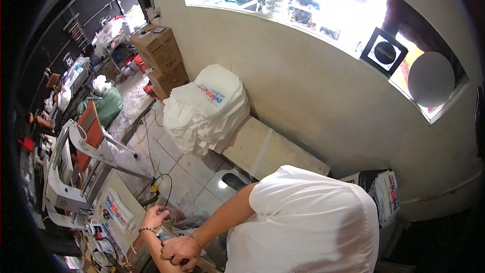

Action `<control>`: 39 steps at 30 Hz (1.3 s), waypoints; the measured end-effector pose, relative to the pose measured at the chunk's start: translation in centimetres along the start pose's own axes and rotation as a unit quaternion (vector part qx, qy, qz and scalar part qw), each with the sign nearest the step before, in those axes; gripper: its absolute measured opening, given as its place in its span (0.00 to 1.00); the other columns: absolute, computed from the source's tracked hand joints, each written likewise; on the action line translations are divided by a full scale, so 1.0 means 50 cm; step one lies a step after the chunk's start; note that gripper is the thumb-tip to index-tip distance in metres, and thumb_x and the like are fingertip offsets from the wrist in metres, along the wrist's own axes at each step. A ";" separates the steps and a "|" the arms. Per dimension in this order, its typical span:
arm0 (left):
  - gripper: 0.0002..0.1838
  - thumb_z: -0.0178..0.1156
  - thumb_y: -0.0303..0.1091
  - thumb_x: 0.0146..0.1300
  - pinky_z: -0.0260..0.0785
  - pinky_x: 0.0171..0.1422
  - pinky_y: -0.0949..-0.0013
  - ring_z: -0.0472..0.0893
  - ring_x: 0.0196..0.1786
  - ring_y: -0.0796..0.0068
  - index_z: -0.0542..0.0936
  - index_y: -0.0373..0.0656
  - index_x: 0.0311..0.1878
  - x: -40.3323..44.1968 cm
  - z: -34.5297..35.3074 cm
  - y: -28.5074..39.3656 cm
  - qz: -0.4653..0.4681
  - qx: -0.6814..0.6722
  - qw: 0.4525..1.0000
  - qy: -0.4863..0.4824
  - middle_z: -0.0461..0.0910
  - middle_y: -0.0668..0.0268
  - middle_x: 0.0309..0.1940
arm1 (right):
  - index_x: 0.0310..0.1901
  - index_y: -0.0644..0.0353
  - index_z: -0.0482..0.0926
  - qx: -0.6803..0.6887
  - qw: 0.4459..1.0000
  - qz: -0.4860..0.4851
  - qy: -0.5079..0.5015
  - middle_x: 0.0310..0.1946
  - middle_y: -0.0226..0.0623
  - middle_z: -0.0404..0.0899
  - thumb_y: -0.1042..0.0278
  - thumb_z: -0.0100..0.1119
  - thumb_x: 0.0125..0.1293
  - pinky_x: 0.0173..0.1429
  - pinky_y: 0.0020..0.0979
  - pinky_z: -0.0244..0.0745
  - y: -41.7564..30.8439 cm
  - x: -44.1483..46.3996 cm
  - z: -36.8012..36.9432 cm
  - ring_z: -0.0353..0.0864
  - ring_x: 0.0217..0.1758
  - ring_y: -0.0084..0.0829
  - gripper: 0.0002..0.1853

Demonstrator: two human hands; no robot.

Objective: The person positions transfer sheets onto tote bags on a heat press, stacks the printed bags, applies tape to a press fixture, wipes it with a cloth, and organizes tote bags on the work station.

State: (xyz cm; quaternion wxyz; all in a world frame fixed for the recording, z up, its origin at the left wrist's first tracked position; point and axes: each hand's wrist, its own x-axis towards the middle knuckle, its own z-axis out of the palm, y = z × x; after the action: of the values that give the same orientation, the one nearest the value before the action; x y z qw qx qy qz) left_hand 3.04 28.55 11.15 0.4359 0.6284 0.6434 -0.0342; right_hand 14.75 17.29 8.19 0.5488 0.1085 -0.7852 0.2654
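My left hand, with a beaded bracelet at its wrist, reaches beside a low work surface at lower left. Its fingers are loosely curved and apart, with nothing visible in them. My right hand lies across my left forearm, its fingers curled against it. Just left of my left hand, a folded white printed cloth bag lies on a pale board. Beneath my hands are crumpled clear plastic and other items, partly covered by my arms.
A heat-press-like machine stands at left. White printed bags are piled on a bench along the wall. Cables cross the tiled floor. Cardboard boxes and a green sack stand farther back.
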 end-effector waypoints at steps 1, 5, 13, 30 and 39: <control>0.21 0.65 0.38 0.63 0.74 0.32 0.67 0.83 0.27 0.74 0.78 0.35 0.55 0.000 0.000 -0.001 -0.001 -0.001 1.000 0.000 0.83 0.59 0.32 | 0.12 0.58 0.65 0.001 1.000 0.001 0.000 0.24 0.43 0.61 0.51 0.59 0.53 0.35 0.43 0.53 0.000 0.000 0.000 0.65 0.29 0.47 0.23; 0.21 0.65 0.37 0.62 0.74 0.32 0.68 0.83 0.27 0.74 0.78 0.35 0.54 0.008 0.000 -0.016 0.005 -0.007 1.000 0.004 0.83 0.60 0.30 | 0.13 0.58 0.66 0.003 1.000 -0.004 -0.003 0.24 0.44 0.62 0.52 0.60 0.51 0.35 0.44 0.54 0.001 0.001 -0.002 0.66 0.29 0.48 0.22; 0.21 0.66 0.35 0.62 0.74 0.33 0.69 0.83 0.28 0.75 0.78 0.35 0.56 0.015 0.000 -0.027 0.001 -0.020 1.000 0.005 0.83 0.60 0.31 | 0.13 0.59 0.67 0.006 1.000 -0.002 -0.001 0.26 0.45 0.64 0.56 0.62 0.45 0.36 0.45 0.57 -0.005 0.006 -0.007 0.69 0.31 0.49 0.18; 0.26 0.66 0.43 0.61 0.75 0.41 0.66 0.85 0.34 0.71 0.78 0.37 0.57 0.037 0.004 -0.067 -0.009 -0.026 1.000 0.001 0.85 0.58 0.35 | 0.14 0.60 0.73 0.076 0.996 0.019 -0.032 0.26 0.44 0.63 0.51 0.61 0.50 0.37 0.43 0.57 0.015 -0.003 0.006 0.67 0.32 0.48 0.20; 0.27 0.67 0.49 0.58 0.76 0.47 0.63 0.85 0.40 0.64 0.80 0.41 0.55 0.011 -0.006 -0.043 -0.019 0.033 0.999 0.018 0.85 0.55 0.40 | 0.18 0.59 0.72 0.113 0.992 -0.004 -0.053 0.26 0.44 0.65 0.52 0.63 0.48 0.36 0.44 0.59 0.033 -0.003 -0.005 0.68 0.32 0.47 0.18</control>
State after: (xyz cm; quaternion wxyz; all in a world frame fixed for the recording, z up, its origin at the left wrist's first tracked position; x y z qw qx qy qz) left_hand 1.18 28.70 9.94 0.4030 0.6302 0.6616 -0.0526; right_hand 14.26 18.77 7.60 0.4915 0.1870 -0.7780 0.3439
